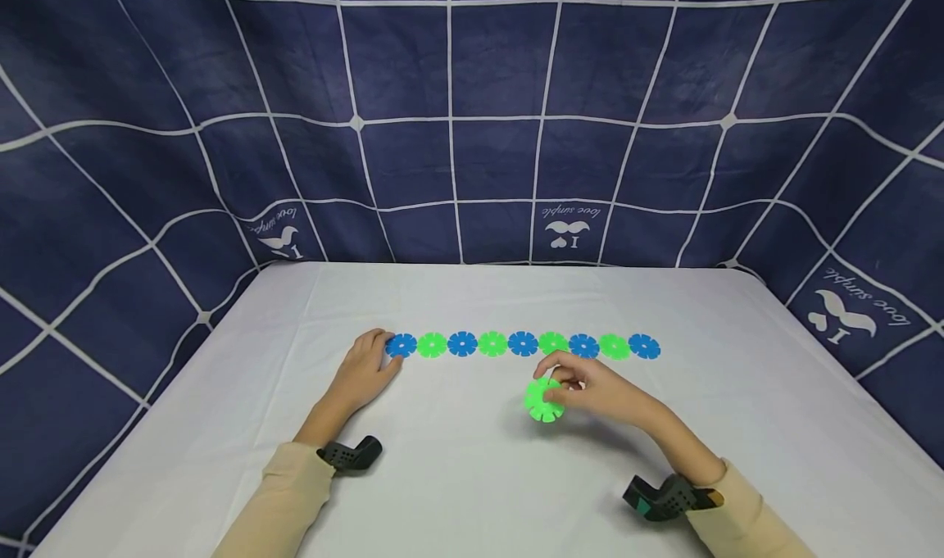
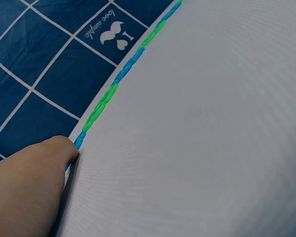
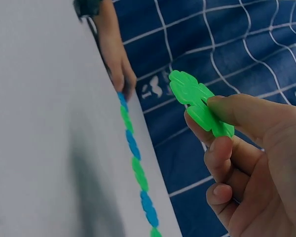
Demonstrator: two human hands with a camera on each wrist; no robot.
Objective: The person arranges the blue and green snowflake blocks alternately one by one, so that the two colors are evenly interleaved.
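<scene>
In the head view, a row of flower-shaped plastic discs, blue and green in turn, lies flat on the white table. My left hand (image 1: 364, 369) rests at the row's left end. Its fingers and thumb touch the edge of the leftmost blue disc (image 1: 401, 346), with the thumb at the near side. Above the table, in front of the row, my right hand (image 1: 601, 387) pinches a loose green disc (image 1: 544, 400) between thumb and fingers. The right wrist view shows this green disc (image 3: 187, 90) tilted, nearly edge-on, with the other fingers curled below it.
A white cloth covers the table (image 1: 450, 476). Behind and beside it hangs a dark blue curtain (image 1: 494, 165) with white grid lines. A blue disc (image 1: 645, 347) ends the row on the right. Each wrist wears a black camera, the left camera (image 1: 352, 454) near the table surface.
</scene>
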